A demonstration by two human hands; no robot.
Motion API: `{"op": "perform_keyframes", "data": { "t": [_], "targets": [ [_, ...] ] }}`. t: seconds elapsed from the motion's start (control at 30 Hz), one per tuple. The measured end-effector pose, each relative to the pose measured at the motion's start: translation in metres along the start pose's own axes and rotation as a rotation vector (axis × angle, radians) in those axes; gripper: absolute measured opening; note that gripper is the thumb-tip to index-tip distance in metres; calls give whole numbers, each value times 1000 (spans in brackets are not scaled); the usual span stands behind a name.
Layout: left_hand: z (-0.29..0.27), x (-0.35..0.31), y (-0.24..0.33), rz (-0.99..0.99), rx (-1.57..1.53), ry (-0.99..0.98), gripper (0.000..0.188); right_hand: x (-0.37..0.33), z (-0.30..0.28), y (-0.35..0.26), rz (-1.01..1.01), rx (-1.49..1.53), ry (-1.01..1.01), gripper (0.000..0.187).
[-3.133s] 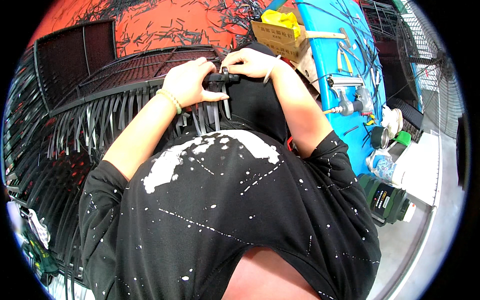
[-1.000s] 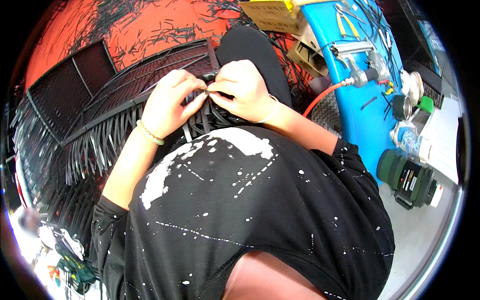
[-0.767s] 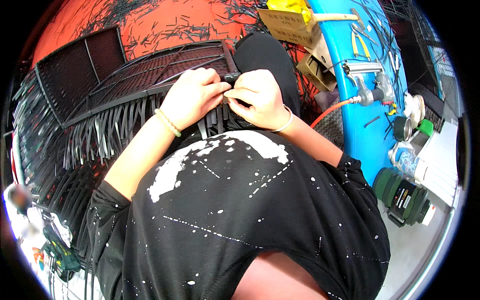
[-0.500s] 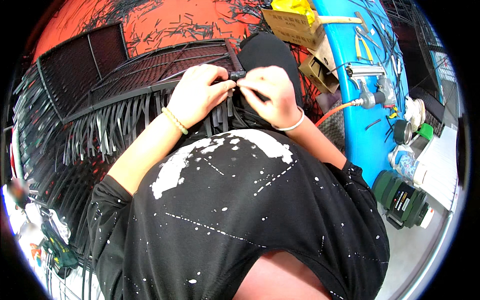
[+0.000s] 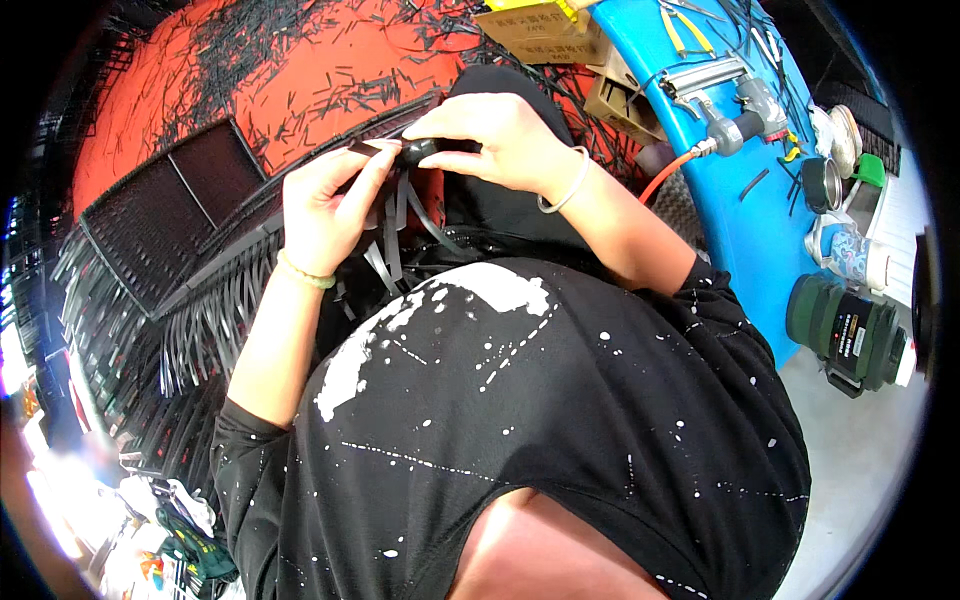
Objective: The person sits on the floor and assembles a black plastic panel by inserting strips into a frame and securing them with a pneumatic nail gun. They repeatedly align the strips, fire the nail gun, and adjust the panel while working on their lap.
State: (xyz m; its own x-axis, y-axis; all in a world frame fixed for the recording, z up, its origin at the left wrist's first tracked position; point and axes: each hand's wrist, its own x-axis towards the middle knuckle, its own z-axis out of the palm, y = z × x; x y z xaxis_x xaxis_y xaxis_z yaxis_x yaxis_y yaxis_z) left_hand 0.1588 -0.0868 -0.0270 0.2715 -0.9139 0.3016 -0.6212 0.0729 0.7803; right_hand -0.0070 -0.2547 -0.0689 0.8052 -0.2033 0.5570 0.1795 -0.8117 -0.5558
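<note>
My left hand (image 5: pixel 328 205), with a pale green bead bracelet at the wrist, pinches a flat black strip (image 5: pixel 368 149) between thumb and fingertips. Directly to its right, my right hand (image 5: pixel 495 140) closes thumb and fingers on a short, shiny black rounded piece (image 5: pixel 419 152). The two hands are close together at the near right end of a dark woven frame (image 5: pixel 200 180). Loose black strip ends (image 5: pixel 395 235) hang below my fingers. Whether the rounded piece is fixed to the frame is hidden by my hands.
Many strip ends (image 5: pixel 205 345) fringe the frame's near edge. Black scraps litter the red floor covering (image 5: pixel 330 50). On the blue table (image 5: pixel 740 215) at right lie a nail gun (image 5: pixel 735 125) with an orange hose and yellow-handled pliers (image 5: pixel 685 30). A green jug (image 5: pixel 845 335) stands beside it.
Both hands have moved left in the picture, and the view has shifted. My left fingers now pinch a flat strip, and my right fingers have come over the rounded piece.
</note>
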Motion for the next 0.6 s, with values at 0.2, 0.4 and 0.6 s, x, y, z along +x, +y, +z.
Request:
{"op": "perform_keyframes", "data": {
  "t": [0.2, 0.4, 0.6],
  "targets": [
    [-17, 50, 25, 172, 139, -41, 11, 23, -37, 0, 45, 7, 59, 28],
    [17, 107, -4, 178, 151, 39, 16, 22, -40, 34, 229, 28, 201, 32],
    [37, 160, -20, 10, -20, 13, 25, 28, -35, 65, 352, 83, 355, 37]
  ]
}}
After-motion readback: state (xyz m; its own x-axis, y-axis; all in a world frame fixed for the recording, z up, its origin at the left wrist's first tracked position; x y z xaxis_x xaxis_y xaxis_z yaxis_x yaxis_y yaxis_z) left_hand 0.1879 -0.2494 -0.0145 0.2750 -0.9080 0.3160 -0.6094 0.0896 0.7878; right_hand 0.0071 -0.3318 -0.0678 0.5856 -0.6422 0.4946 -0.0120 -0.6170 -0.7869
